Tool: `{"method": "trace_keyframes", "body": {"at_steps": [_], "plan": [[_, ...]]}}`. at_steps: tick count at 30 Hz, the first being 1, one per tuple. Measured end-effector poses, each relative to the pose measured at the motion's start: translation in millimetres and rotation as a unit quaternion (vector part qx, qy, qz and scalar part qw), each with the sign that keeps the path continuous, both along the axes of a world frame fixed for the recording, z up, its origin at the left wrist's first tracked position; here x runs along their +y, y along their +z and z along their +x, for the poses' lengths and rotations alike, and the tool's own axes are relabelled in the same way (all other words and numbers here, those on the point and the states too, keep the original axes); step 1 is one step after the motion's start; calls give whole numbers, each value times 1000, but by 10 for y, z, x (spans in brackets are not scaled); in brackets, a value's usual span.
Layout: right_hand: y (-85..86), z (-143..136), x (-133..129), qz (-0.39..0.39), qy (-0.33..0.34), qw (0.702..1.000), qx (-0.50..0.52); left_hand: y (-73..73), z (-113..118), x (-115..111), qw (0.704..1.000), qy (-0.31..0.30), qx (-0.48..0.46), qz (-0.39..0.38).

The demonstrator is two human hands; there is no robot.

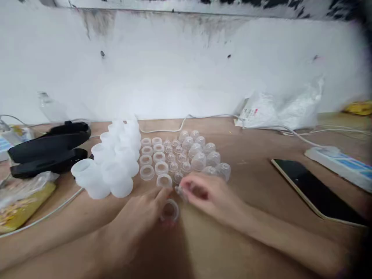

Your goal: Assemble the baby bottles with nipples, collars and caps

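My left hand [147, 205] grips a translucent screw ring [171, 210] low over the table, its fingers partly hidden behind the ring. Just right of it, my right hand [203, 190] pinches a small clear teat [180, 192], blurred by motion. Beyond my hands lie two columns of loose rings [147, 172]. Next to these stand rows of clear silicone teats [174, 167]. Further right are several clear domed caps [199, 161], the nearest partly covered by my right hand. White translucent bottles [116, 174] stand grouped at the left.
A black case [52, 145] and a bag of yellow food [26, 201] lie at the left. On the right are a phone [314, 190], a power strip [343, 162] and white plastic bags [281, 110]. A white cable [186, 121] runs along the wall.
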State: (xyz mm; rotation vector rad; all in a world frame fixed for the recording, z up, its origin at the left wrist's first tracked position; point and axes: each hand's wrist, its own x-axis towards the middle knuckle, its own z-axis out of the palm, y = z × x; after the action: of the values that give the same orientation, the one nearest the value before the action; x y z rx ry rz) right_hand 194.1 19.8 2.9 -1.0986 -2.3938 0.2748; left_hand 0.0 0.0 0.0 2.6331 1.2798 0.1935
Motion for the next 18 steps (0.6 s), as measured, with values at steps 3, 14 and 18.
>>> {"method": "trace_keyframes", "body": {"at_steps": [3, 14, 18], "plan": [[132, 173, 135, 132, -24, 985, -111, 199, -108, -27, 996, 26, 87, 8], [15, 77, 330, 217, -39, 912, -346, 141, -187, 96, 973, 80, 183, 112], [15, 83, 350, 209, -42, 918, -335, 141, -190, 133, 971, 75, 186, 130]]}}
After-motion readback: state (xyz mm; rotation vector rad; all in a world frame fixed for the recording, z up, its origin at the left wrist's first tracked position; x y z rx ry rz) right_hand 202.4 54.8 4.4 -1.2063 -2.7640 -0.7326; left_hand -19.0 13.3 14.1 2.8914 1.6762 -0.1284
